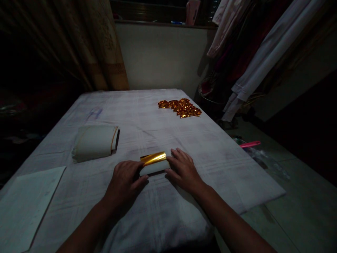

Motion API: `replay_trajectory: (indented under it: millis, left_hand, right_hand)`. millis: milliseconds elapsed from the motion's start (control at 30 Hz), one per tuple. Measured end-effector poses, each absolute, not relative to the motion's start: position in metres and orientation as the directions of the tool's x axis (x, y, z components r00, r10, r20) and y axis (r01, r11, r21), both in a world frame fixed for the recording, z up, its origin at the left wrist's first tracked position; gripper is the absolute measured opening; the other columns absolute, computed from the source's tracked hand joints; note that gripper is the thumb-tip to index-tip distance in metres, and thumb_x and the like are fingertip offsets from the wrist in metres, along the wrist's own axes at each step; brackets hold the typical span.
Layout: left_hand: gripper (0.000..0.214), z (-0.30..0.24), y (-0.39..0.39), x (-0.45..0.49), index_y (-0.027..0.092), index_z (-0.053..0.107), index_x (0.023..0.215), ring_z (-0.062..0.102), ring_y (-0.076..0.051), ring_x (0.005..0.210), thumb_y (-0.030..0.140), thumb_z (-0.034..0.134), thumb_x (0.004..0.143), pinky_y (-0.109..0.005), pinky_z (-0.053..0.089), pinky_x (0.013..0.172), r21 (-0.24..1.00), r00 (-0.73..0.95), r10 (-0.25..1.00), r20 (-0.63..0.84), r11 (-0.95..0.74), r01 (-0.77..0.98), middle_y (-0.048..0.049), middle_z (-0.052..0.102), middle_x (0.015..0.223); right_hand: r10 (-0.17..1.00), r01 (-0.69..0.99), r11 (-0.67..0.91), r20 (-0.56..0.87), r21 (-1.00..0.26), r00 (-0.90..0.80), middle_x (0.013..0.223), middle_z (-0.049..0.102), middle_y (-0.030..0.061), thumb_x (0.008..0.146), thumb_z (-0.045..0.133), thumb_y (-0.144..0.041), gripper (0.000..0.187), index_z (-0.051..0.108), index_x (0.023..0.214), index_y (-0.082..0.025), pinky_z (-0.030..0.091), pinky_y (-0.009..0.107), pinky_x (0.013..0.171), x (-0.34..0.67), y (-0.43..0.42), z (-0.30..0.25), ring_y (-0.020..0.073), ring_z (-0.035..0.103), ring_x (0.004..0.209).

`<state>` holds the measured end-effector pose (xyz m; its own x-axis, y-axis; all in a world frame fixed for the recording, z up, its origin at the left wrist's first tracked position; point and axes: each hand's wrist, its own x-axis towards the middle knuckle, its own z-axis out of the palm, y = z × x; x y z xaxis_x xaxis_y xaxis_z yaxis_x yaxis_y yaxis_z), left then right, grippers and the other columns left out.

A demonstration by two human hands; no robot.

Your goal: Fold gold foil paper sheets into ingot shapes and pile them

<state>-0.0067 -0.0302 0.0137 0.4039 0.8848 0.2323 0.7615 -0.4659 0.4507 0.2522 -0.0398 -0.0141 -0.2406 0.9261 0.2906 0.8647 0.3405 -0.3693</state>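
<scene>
A small sheet of foil paper (153, 158), gold on one face and pale on the other, lies on the cloth-covered table in front of me, its far part curled over. My left hand (128, 177) grips its left end between thumb and fingers. At the right end, my right hand (181, 169) pinches it the same way. To the left lies a thick curved stack of pale sheets (94, 143) with gold showing at its edge. Farther off, near the right table edge, is a pile of shiny gold folded foil pieces (183, 107).
A flat pale sheet (28, 207) lies at the table's left front. The tablecloth (142, 109) is light and checked. Clothes (252, 66) hang at the right, above a pink-handled item (250, 144) near the floor. A curtain (86, 45) hangs at the left; a pink cup (193, 12) stands on the sill.
</scene>
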Motion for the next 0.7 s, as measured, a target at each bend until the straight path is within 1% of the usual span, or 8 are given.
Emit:
replay_trajectory:
  millis: [100, 233, 367, 433, 500, 600, 633, 700]
  left_hand:
    - [0.028, 0.009, -0.029, -0.007, 0.024, 0.067, 0.110, 0.066, -0.028, 0.099, 0.042, 0.063, 0.089, -0.049, 0.043, 0.094, 0.432, 0.430, 0.868, 0.247, -0.496, 0.753, -0.0054, 0.074, 0.105]
    - [0.025, 0.007, -0.030, -0.006, 0.024, 0.068, 0.109, 0.064, -0.029, 0.099, 0.040, 0.061, 0.091, -0.049, 0.043, 0.095, 0.397, 0.418, 0.866, 0.275, -0.498, 0.771, -0.0060, 0.073, 0.103]
    - [0.016, 0.010, -0.033, -0.003, 0.022, 0.064, 0.095, 0.063, -0.027, 0.094, 0.037, 0.062, 0.091, -0.049, 0.045, 0.093, 0.403, 0.419, 0.869, 0.262, -0.493, 0.771, -0.0048, 0.071, 0.095]
    - [0.012, 0.009, -0.035, -0.003, 0.022, 0.061, 0.091, 0.064, -0.026, 0.093, 0.034, 0.063, 0.091, -0.052, 0.044, 0.097, 0.407, 0.429, 0.863, 0.268, -0.505, 0.761, -0.0034, 0.070, 0.092]
    - [0.009, 0.007, -0.035, -0.004, 0.023, 0.061, 0.097, 0.066, -0.025, 0.097, 0.030, 0.061, 0.091, -0.056, 0.040, 0.104, 0.413, 0.444, 0.846, 0.294, -0.532, 0.739, -0.0032, 0.072, 0.099]
    - [0.019, 0.002, -0.035, -0.006, 0.025, 0.060, 0.112, 0.069, -0.023, 0.103, 0.026, 0.059, 0.093, -0.058, 0.038, 0.110, 0.430, 0.467, 0.816, 0.340, -0.576, 0.695, -0.0041, 0.074, 0.111]
    - [0.020, 0.001, -0.035, -0.006, 0.025, 0.060, 0.114, 0.070, -0.023, 0.101, 0.027, 0.058, 0.094, -0.058, 0.039, 0.110, 0.438, 0.468, 0.812, 0.348, -0.582, 0.685, -0.0041, 0.075, 0.111]
    - [0.017, 0.004, -0.035, -0.005, 0.025, 0.062, 0.110, 0.071, -0.022, 0.093, 0.029, 0.055, 0.096, -0.055, 0.045, 0.105, 0.471, 0.447, 0.824, 0.347, -0.565, 0.677, -0.0031, 0.076, 0.104]
  right_hand:
    - [0.930, 0.865, 0.333, 0.284, -0.376, -0.234, 0.144, 0.058, 0.0149, 0.091, 0.066, -0.032, 0.032, 0.069, 0.121, -0.023, 0.035, 0.058, 0.112, 0.249, -0.039, -0.015, 0.0368, 0.045, 0.140]
    - [0.929, 0.857, 0.340, 0.278, -0.387, -0.244, 0.145, 0.056, 0.0165, 0.087, 0.070, -0.031, 0.037, 0.068, 0.122, -0.021, 0.034, 0.058, 0.112, 0.249, -0.038, -0.016, 0.0374, 0.043, 0.141]
    - [0.923, 0.842, 0.360, 0.283, -0.403, -0.259, 0.145, 0.056, 0.0164, 0.085, 0.070, -0.029, 0.030, 0.068, 0.115, -0.020, 0.033, 0.060, 0.112, 0.251, -0.039, -0.017, 0.0373, 0.041, 0.143]
    - [0.914, 0.828, 0.381, 0.304, -0.411, -0.270, 0.145, 0.057, 0.0159, 0.085, 0.070, -0.027, 0.025, 0.069, 0.110, -0.021, 0.032, 0.061, 0.112, 0.251, -0.039, -0.016, 0.0361, 0.041, 0.143]
    - [0.902, 0.813, 0.408, 0.322, -0.416, -0.288, 0.143, 0.059, 0.0148, 0.085, 0.068, -0.024, 0.023, 0.068, 0.108, -0.022, 0.031, 0.062, 0.112, 0.252, -0.040, -0.015, 0.0349, 0.041, 0.143]
    - [0.886, 0.793, 0.443, 0.341, -0.419, -0.315, 0.136, 0.065, 0.0118, 0.085, 0.064, -0.018, 0.021, 0.069, 0.104, -0.023, 0.031, 0.062, 0.112, 0.252, -0.041, -0.015, 0.0333, 0.046, 0.139]
    - [0.881, 0.785, 0.454, 0.347, -0.421, -0.323, 0.133, 0.067, 0.0107, 0.085, 0.062, -0.016, 0.021, 0.069, 0.103, -0.023, 0.031, 0.061, 0.112, 0.252, -0.041, -0.015, 0.0325, 0.048, 0.137]
    - [0.871, 0.767, 0.472, 0.367, -0.435, -0.328, 0.125, 0.071, 0.0091, 0.086, 0.058, -0.014, 0.022, 0.068, 0.103, -0.024, 0.033, 0.059, 0.112, 0.252, -0.041, -0.014, 0.0301, 0.055, 0.131]
